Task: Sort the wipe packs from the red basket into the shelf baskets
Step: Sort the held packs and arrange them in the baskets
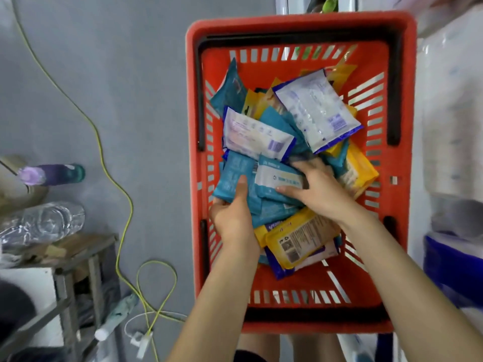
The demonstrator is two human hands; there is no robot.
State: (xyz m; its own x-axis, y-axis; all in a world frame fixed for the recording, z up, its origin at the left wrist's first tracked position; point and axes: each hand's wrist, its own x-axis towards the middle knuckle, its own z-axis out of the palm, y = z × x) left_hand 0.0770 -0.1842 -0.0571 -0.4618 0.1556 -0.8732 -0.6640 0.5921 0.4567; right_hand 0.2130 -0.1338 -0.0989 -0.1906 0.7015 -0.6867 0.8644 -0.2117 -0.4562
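Overlapping gripped teal packs (235, 178): white packs (256, 134); yellow cable (125, 194) left.

The basket (300, 24) is red; teal packs (235, 176) in the left hand (232, 218), yellow pack (298, 239) just behind the right hand (316, 189), white packs (316, 111) beyond.

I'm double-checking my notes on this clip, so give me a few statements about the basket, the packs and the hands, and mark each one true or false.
1. The left hand and the right hand both reach into the basket. True.
2. The left hand grips a yellow pack. False: it grips teal packs.
3. The basket holds a single pack. False: it holds many, with yellow packs and white packs among the teal ones.
4. A cable, yellow, lies on the floor left of the basket. True.
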